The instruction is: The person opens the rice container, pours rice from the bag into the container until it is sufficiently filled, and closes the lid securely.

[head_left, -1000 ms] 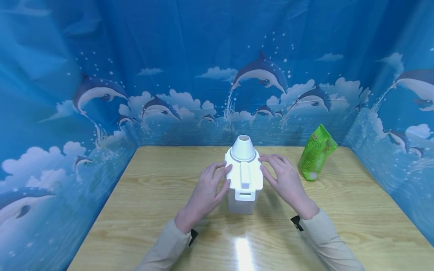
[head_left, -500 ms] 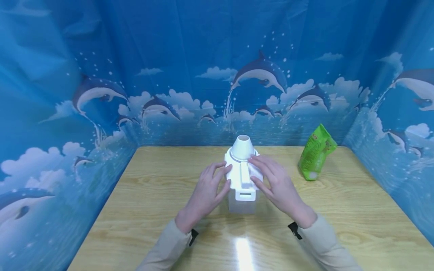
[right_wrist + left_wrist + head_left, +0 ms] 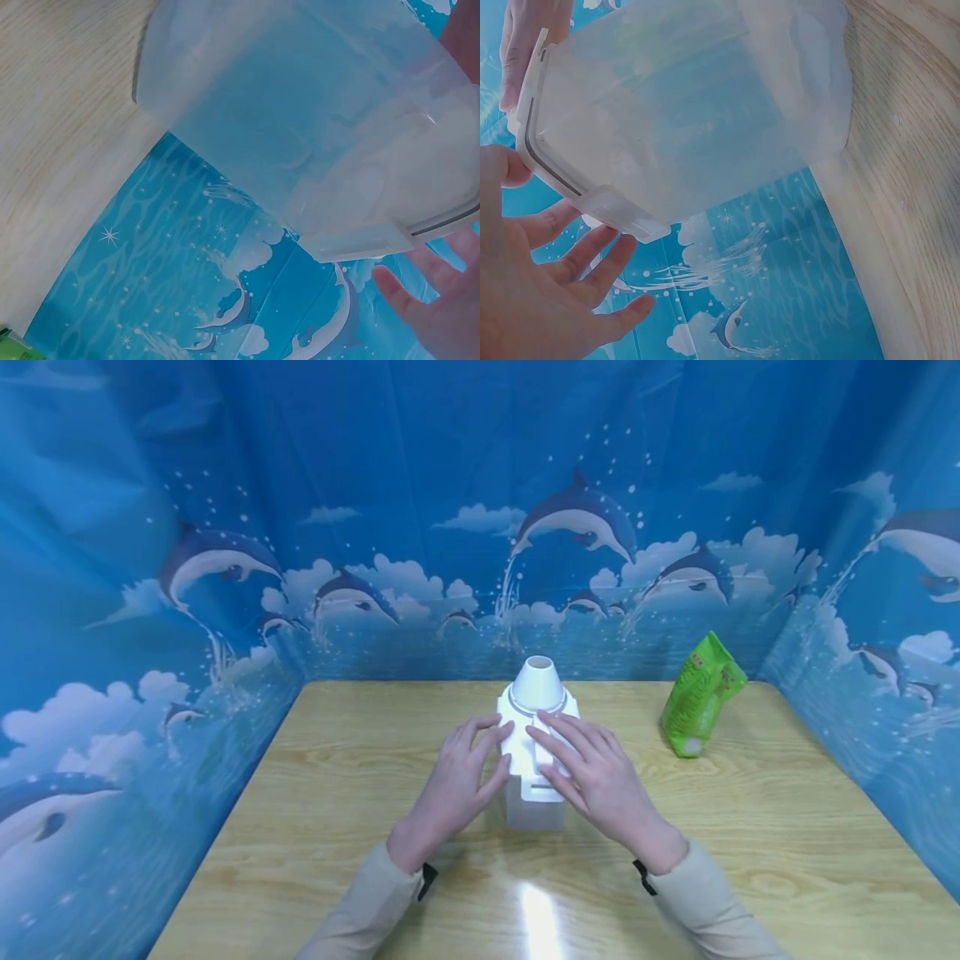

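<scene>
A translucent plastic container stands upright on the table. Its white lid carries a cone-shaped white spout with a round opening at the top. My left hand touches the lid's left edge; in the left wrist view its fingers are spread beside a side latch. Over the right part of the lid lies my right hand, fingers extended across the raised bar, which they partly hide. In the right wrist view another side latch appears down, with right-hand fingers near it.
A green bag stands tilted at the back right of the wooden table. Behind and at the sides hangs a blue dolphin-print curtain.
My right hand has moved left from the lid's right edge to over its middle. The left hand and the container have stayed in place.
</scene>
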A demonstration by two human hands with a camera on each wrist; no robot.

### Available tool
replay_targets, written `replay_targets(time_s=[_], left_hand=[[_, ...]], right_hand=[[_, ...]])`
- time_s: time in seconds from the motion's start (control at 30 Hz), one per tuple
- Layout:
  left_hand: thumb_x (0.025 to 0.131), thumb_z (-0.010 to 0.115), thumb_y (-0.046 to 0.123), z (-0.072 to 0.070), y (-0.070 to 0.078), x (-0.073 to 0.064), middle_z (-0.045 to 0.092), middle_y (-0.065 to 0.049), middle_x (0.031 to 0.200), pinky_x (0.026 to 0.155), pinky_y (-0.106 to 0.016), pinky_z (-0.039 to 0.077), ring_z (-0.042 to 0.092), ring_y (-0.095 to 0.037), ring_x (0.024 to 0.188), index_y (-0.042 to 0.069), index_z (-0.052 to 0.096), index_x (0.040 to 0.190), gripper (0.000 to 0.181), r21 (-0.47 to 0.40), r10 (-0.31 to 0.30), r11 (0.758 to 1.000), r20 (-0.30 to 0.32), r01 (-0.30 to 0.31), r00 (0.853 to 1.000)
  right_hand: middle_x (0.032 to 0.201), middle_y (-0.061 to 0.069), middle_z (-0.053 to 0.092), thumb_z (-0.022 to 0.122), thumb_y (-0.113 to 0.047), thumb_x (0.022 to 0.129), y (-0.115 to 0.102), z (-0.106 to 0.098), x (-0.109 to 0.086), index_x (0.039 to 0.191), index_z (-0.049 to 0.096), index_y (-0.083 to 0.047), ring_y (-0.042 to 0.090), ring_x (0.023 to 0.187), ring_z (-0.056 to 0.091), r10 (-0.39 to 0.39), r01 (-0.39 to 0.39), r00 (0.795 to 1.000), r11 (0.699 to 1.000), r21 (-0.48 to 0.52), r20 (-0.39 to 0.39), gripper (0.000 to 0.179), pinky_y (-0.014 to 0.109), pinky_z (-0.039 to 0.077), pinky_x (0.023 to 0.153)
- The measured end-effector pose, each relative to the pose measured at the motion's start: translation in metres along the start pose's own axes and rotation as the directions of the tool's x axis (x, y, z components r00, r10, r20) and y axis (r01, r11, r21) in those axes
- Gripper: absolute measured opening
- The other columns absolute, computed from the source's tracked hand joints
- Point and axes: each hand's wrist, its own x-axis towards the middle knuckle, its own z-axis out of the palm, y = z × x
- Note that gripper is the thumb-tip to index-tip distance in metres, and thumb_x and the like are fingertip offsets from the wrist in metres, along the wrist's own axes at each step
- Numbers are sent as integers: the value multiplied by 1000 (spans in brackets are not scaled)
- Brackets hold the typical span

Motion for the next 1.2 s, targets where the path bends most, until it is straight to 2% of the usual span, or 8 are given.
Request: replay_targets(time_s=[0.27,0.53,0.67,0.8,0.9,1.03,1.1,1.2], left_hand=[[104,56,30,-6,-6,6,59,-9,137,111,-51,43,56,-27,127,13,61,138,38,-23,-5,1000,-13,4,1000],[102,62,23,-16,-17,19,66,-10,127,100,-43,53,63,-27,117,10,64,132,33,-46,-153,987,-25,151,988],[103,61,25,-17,-20,25,66,-8,130,99,-44,54,64,-25,116,12,64,134,34,-109,-295,947,75,302,953],[104,57,32,-14,-24,29,66,-8,131,97,-43,55,64,-25,115,11,63,135,37,-174,-373,897,192,406,908],[106,52,39,-8,-28,31,68,-10,125,94,-45,57,66,-26,112,9,63,134,42,-292,-416,817,297,497,859],[107,48,40,-2,-31,33,68,-13,114,89,-44,59,69,-27,104,5,61,132,45,-492,-459,616,411,616,788],[109,46,37,1,-32,34,66,-15,112,86,-41,61,69,-26,102,1,58,132,45,-551,-461,538,441,638,770],[109,46,36,3,-33,38,64,-17,112,83,-38,61,69,-26,101,-2,56,133,47,-589,-471,457,476,667,743]], right_hand=[[155,6,48,31,-51,109,0,1,0,148,53,-20,30,128,54,6,-6,1000,1000,-21,-2,55,52,46,104],[155,6,48,31,-51,109,-1,0,1,147,54,-20,30,127,55,5,-5,1000,1000,-21,-9,54,52,48,100],[155,5,48,31,-51,109,0,0,0,148,53,-21,30,127,55,12,-12,1000,1000,-25,3,54,52,48,101],[155,6,48,31,-51,109,0,0,0,148,53,-21,30,127,55,12,-12,1000,1000,-22,4,54,52,47,102],[155,6,48,31,-51,109,-1,0,0,148,53,-20,30,127,55,10,-10,1000,1000,-20,3,54,52,47,102],[155,6,47,31,-51,109,-1,0,-1,148,53,-20,30,128,54,13,-13,1000,1000,-17,8,54,52,47,103],[156,6,47,31,-51,109,-2,0,-1,149,52,-20,29,128,54,15,-14,1000,1000,-14,9,54,52,46,103],[155,6,47,31,-51,109,-2,-1,-1,148,52,-20,29,128,54,14,-14,1000,1000,-13,7,54,52,46,104]])
